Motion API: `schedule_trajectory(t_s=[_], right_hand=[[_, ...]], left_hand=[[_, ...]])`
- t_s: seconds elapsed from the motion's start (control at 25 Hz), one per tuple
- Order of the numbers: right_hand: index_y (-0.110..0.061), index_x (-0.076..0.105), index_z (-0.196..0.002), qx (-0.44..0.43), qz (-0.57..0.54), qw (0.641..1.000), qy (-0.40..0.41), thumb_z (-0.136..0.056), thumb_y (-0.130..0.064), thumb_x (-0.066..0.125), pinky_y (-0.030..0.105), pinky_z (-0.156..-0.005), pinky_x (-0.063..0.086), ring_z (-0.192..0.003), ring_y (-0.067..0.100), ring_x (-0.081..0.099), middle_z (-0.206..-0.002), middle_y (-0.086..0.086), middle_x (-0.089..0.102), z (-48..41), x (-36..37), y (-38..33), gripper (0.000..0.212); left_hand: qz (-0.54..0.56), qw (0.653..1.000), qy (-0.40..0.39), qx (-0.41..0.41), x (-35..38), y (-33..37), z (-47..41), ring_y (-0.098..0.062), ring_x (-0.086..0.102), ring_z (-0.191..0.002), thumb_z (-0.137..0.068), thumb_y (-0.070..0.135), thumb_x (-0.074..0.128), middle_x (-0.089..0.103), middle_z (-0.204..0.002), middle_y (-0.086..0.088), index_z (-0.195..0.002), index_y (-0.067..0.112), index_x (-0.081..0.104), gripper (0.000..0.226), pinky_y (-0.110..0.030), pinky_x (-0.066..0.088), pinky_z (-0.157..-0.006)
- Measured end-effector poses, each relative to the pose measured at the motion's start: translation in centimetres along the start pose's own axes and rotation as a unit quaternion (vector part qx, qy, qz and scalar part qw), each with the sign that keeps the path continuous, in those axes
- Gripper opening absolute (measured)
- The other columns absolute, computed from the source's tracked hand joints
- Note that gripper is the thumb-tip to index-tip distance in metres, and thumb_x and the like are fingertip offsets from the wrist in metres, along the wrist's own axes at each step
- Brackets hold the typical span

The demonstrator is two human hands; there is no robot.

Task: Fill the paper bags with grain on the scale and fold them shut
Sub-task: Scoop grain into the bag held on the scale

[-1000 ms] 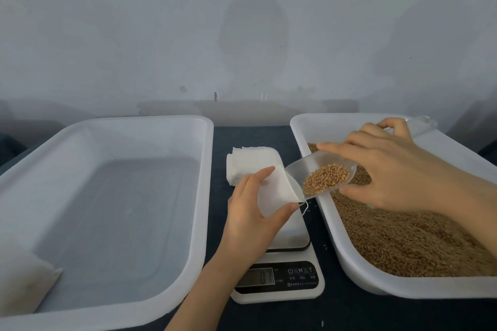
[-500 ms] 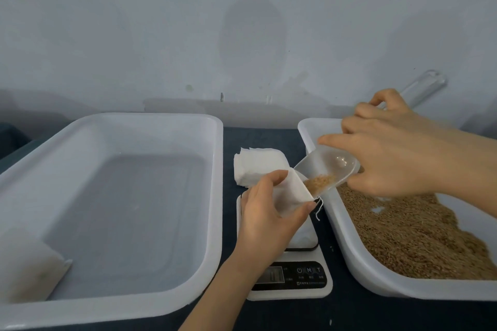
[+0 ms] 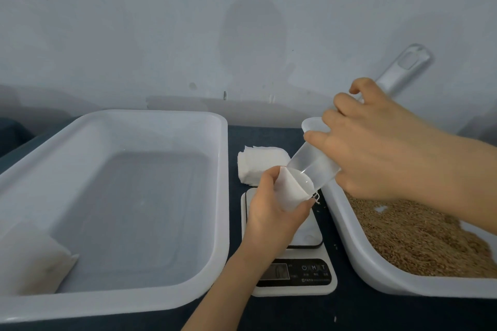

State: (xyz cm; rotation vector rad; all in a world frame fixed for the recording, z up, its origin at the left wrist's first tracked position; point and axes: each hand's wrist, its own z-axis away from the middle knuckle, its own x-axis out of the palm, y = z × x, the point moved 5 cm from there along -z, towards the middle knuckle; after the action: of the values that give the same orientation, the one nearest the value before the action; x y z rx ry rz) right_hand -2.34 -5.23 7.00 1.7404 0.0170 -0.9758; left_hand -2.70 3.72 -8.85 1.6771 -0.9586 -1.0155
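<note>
Biggest stuff first: the big white plastic tub on the left has just one filled white paper pouch in its near-left corner, so we reckon we're early in the batch. The matching white plastic tub on the right holds a good load of brown grain. Between them sits the small white digital kitchen scale, with a display too blurry for us to read.

What's changed: a second ago the clear plastic scoop was level, carrying a heap of grain over the tub edge. Now the right hand, fingers wrapped round the scoop's body, has it tipped steeply nose-down. Its lip is inside the mouth of the small white paper bag, and the scoop looks empty. So we figure that load just went in.

The left hand grips the bag, thumb and fingers curled round it, over the scale's platform. We can't tell whether the bag actually rests on the plate. Behind it lies the stack of flat white paper bags. Our guess for next: set it down, check the weight, then top up or fold.
</note>
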Motion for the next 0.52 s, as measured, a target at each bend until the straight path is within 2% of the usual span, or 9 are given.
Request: schedule_trajectory(t_s=[0.16,0.28,0.36,0.4,0.52], right_hand=[[-0.027,0.057,-0.112,0.029,0.024,0.998,0.060,-0.072,-0.034,0.050,0.044,-0.092,0.019,-0.091,0.026,0.050,-0.085,0.000,0.057,0.8,0.2,1.8,0.041],[-0.023,0.056,-0.111,0.094,-0.051,0.986,0.127,-0.061,-0.046,0.055,0.041,-0.080,0.034,-0.074,0.027,0.057,-0.077,0.007,0.061,2.1,2.7,5.1,0.055],[-0.029,0.039,-0.120,0.158,-0.176,0.968,0.082,-0.063,-0.056,0.050,0.038,-0.069,0.046,-0.067,0.027,0.057,-0.084,0.008,0.060,3.1,6.3,7.0,0.064],[-0.033,0.030,-0.121,0.200,-0.248,0.947,0.043,-0.062,-0.059,0.051,0.037,-0.063,0.049,-0.066,0.027,0.056,-0.091,0.008,0.058,3.4,8.3,7.5,0.068],[-0.035,0.020,-0.122,0.284,-0.304,0.908,-0.053,-0.069,-0.062,0.061,0.028,-0.054,0.042,-0.067,0.021,0.051,-0.111,0.006,0.059,4.7,15.4,6.4,0.072]], left_hand=[[0.040,0.999,-0.003,-0.009,-0.2,-0.1,-0.2,0.019,0.051,-0.089,-0.077,0.025,0.076,0.054,-0.097,0.022,-0.106,0.038,0.043,0.046,-0.001,0.042,-0.061],[0.044,0.999,0.000,-0.002,-0.5,-0.2,-0.3,0.014,0.053,-0.092,-0.077,0.025,0.076,0.058,-0.101,0.018,-0.112,0.030,0.048,0.045,-0.002,0.044,-0.065],[0.040,0.999,0.000,0.007,-0.7,0.0,-0.3,0.011,0.053,-0.096,-0.077,0.026,0.075,0.057,-0.104,0.019,-0.113,0.031,0.048,0.046,-0.002,0.044,-0.069],[0.040,0.999,0.001,0.011,-0.8,0.1,-0.3,0.011,0.053,-0.096,-0.077,0.027,0.075,0.057,-0.104,0.020,-0.114,0.032,0.048,0.046,-0.002,0.044,-0.069],[0.047,0.999,0.000,0.018,-0.8,0.2,-0.2,0.011,0.053,-0.096,-0.077,0.027,0.075,0.056,-0.103,0.021,-0.113,0.034,0.048,0.045,-0.003,0.045,-0.065]])
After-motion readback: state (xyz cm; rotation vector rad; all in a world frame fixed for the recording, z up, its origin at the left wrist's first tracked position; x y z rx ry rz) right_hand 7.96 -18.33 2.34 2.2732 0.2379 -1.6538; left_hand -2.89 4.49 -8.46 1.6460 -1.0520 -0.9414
